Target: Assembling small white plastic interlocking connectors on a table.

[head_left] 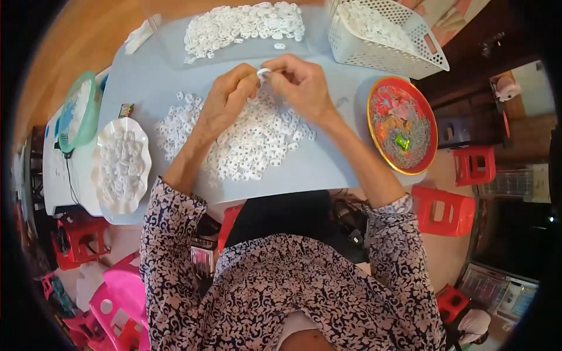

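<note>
My left hand (229,96) and my right hand (301,86) meet over the far middle of the light blue table (345,169). Between their pinched fingertips is a small white plastic piece (264,73), gripped from both sides. Its exact shape is partly hidden by the fingers. Below my wrists spreads a loose pile of small white plastic pieces (252,146), many showing dark holes. Just beyond my hands, a see-through tray (234,54) holds more white pieces. To the right of my right forearm stands a red round tray (434,131) with thin grey wire-like parts and a green wrapper.
A pale perforated basket (380,61) with white pieces stands at the far right. A scalloped white dish (143,175) of white pieces sits at the left, near a small packet (126,110) and a green basket (88,126). Red stools (445,212) and a pink chair (120,292) surround the table.
</note>
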A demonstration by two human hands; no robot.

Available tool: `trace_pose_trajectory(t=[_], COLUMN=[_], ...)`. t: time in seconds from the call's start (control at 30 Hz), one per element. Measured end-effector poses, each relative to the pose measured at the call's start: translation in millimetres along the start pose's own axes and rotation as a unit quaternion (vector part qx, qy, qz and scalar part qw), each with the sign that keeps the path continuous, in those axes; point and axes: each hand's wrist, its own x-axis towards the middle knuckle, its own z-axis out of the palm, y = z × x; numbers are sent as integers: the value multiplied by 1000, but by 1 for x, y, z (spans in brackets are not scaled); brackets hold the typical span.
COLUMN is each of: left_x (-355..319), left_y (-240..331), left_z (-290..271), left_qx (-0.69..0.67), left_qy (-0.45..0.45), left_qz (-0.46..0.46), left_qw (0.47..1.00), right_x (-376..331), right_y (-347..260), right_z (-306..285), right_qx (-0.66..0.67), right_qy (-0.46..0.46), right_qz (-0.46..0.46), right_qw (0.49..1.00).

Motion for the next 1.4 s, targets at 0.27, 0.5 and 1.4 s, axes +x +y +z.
trace_pose_trajectory(t=[0.27, 0.5, 1.4], left_x=[9, 12, 6], left_y=[-13, -22, -12], left_z=[-17, -19, -12], left_qx=[-20, -95, -9], left_qy=[129, 179, 127], left_qz=[27, 5, -41], left_qw=[991, 979, 991], right_x=[5, 19, 31], right_y=[-50, -62, 7], right_z=[-112, -127, -9], right_qx=[-206, -417, -497], right_qy=[209, 204, -192], right_qz=[-122, -195, -188], right_qw=[948, 864, 825])
